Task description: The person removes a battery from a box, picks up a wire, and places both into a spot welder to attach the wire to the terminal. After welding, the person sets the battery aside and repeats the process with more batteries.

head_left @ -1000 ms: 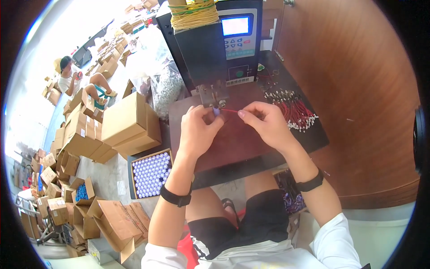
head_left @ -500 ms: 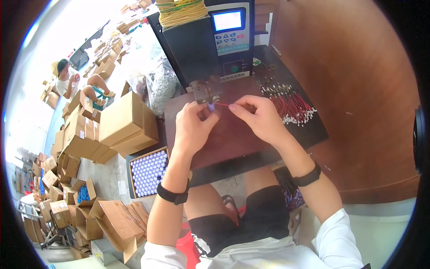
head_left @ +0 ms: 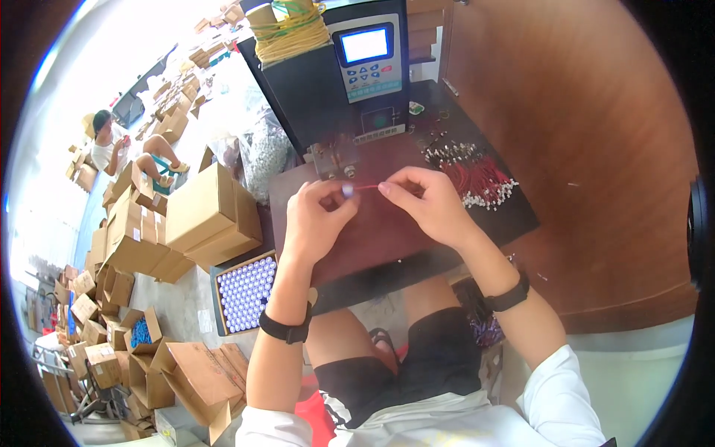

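Observation:
My left hand [head_left: 319,216] pinches a small purple-and-white cylindrical battery cell [head_left: 348,191] between thumb and fingers, just in front of the spot welder's electrode head [head_left: 335,162]. Between my thumb and forefinger, my right hand [head_left: 426,200] grips a thin red wire [head_left: 367,186]. It runs leftward to the cell; blur hides exactly how its end meets the cell. Both hands are above the brown work mat [head_left: 372,231]. The black welder [head_left: 313,97] with its lit screen stands behind them.
Several red and black wires with white connectors [head_left: 477,175] lie in a pile on the table's right side. A tray of purple cells [head_left: 246,292] sits left of my left forearm. Cardboard boxes [head_left: 212,212] crowd the left floor, where another person [head_left: 123,145] sits. A brown panel [head_left: 566,149] borders the right.
My left hand has drawn the cell down and away from the electrode head, tilting it. My right hand keeps hold of the red wire. The whole view has shifted slightly.

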Tool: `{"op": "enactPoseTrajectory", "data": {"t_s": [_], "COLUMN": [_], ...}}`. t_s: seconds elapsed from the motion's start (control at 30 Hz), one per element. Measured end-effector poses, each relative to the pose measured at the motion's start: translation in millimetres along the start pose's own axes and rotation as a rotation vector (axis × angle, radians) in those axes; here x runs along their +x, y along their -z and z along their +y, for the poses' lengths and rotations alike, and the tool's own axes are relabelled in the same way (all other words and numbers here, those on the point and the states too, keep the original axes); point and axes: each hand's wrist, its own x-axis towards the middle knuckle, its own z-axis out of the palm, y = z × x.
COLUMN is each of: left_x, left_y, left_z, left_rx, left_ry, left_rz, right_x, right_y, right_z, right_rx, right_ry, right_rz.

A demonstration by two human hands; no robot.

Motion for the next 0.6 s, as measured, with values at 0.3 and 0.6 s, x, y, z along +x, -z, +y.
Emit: {"op": "enactPoseTrajectory", "data": {"t_s": [0.3, 0.6], "left_x": [-5.8, -2.8], "left_y": [11.3, 1.0], "left_z": [5.4, 0.2], "left_rx": [-0.135, -0.08], "left_ry": [-0.03, -0.064], "left_rz": [-0.136, -0.118], "right_x": [-108.0, -168.9], "right_y": [131.0, 205.5], "right_z": [-44.4, 28.8], "right_rx": [-0.182, -0.472], "right_ry": [-0.143, -0.451], "right_rz": [0.138, 0.111]}}
